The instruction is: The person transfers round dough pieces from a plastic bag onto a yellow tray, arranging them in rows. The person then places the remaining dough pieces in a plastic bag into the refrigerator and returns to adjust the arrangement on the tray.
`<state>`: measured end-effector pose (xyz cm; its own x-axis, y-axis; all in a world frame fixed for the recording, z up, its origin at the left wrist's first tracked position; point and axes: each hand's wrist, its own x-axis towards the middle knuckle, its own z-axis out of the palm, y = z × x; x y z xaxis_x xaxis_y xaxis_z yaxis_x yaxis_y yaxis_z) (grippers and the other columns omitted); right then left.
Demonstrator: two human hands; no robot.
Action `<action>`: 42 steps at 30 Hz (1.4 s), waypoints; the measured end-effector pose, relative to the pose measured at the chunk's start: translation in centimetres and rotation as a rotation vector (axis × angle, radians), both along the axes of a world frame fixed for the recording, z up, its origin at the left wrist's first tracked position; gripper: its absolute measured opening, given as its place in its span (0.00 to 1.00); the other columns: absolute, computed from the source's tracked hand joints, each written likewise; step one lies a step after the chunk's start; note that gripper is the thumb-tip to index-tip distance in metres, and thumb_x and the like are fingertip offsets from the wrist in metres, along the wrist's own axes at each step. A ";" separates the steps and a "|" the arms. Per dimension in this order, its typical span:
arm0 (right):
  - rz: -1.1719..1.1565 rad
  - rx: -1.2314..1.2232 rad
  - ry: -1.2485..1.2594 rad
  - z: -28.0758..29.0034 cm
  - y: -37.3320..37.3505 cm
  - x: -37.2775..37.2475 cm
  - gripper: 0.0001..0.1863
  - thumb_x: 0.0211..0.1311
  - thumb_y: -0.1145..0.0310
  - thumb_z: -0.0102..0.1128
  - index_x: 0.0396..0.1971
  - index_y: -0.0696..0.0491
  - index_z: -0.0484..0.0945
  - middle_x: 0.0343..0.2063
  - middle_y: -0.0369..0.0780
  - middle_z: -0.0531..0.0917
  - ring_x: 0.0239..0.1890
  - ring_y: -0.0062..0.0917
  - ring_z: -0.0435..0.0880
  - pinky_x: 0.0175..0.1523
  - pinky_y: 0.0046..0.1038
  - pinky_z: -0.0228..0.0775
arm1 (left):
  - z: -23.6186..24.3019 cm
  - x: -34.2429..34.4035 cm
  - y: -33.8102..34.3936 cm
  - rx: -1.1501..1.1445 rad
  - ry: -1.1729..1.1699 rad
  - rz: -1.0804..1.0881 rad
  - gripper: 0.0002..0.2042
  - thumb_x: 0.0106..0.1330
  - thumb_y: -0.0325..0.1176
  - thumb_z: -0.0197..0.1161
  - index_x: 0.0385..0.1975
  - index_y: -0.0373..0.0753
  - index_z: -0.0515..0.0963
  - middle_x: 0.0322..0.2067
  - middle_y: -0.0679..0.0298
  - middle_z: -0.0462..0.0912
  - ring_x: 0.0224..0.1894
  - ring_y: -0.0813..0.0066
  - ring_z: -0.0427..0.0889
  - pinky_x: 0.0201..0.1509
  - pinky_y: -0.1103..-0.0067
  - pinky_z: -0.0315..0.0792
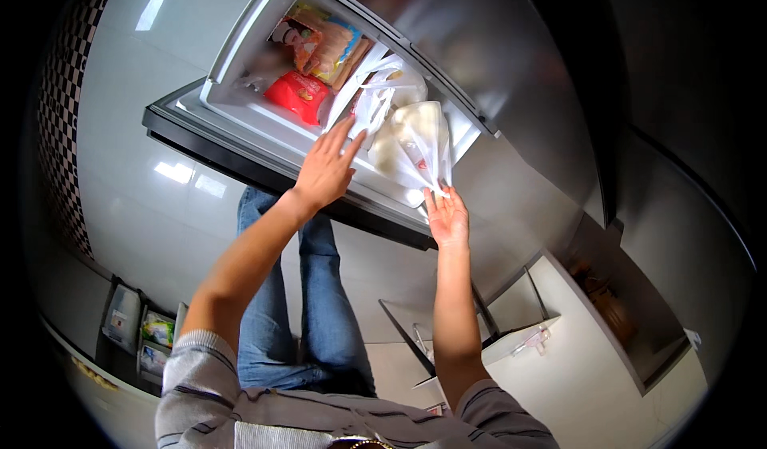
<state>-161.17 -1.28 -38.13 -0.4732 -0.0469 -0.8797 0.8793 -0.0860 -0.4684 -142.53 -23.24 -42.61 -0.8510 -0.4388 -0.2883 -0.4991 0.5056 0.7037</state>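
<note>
An open freezer drawer (222, 105) holds several packages: a red bag (294, 96), colourful flat food packs (319, 45) and white plastic bags (371, 89). My left hand (323, 169) is over the drawer's front edge, fingers spread beside the middle bags. On the right, my right hand (447, 217) grips the hanging end of a white bag with pale contents (411, 137), which rests in the drawer's right part. What exactly is inside that bag is unclear.
The dark fridge front (543, 65) rises beyond the drawer. My legs in jeans (323, 313) are below it. A rack with packages (132, 329) stands at the lower left, and a pale cabinet with an open compartment (511, 369) at the lower right. A checkered strip (72, 97) runs along the far left.
</note>
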 end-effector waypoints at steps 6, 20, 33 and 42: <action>0.050 0.091 0.026 -0.1 1.0 1.1 0.09 0.72 0.65 0.53 0.38 0.55 0.75 0.46 0.40 0.80 0.56 0.28 0.76 0.63 0.42 0.70 | -7.0 -8.3 -1.1 -0.380 -0.221 -0.303 0.61 0.43 0.54 0.77 0.76 0.57 0.40 0.75 0.58 0.43 0.77 0.56 0.43 0.71 0.48 0.52; -0.031 -0.011 0.082 0.9 6.7 4.6 0.10 0.72 0.64 0.53 0.39 0.55 0.77 0.48 0.41 0.81 0.58 0.27 0.76 0.64 0.39 0.69 | -17.2 -12.6 5.1 0.450 -0.431 0.625 0.32 0.61 0.40 0.66 0.65 0.45 0.62 0.52 0.43 0.76 0.49 0.45 0.81 0.52 0.59 0.75; -0.316 0.048 0.140 -0.1 2.6 5.0 0.13 0.69 0.69 0.56 0.45 0.63 0.76 0.52 0.44 0.80 0.61 0.32 0.75 0.72 0.37 0.63 | -8.5 -7.8 2.9 0.166 -0.158 0.392 0.06 0.60 0.25 0.54 0.35 0.38 0.75 0.31 0.47 0.81 0.38 0.46 0.80 0.41 0.59 0.74; 1.407 0.834 0.817 -9.0 -1.2 -0.8 0.15 0.63 0.61 0.64 0.40 0.57 0.80 0.44 0.42 0.81 0.54 0.37 0.77 0.57 0.35 0.67 | -9.6 -7.1 2.0 -0.213 -0.116 0.106 0.23 0.59 0.28 0.59 0.57 0.45 0.70 0.58 0.57 0.70 0.59 0.55 0.71 0.60 0.61 0.66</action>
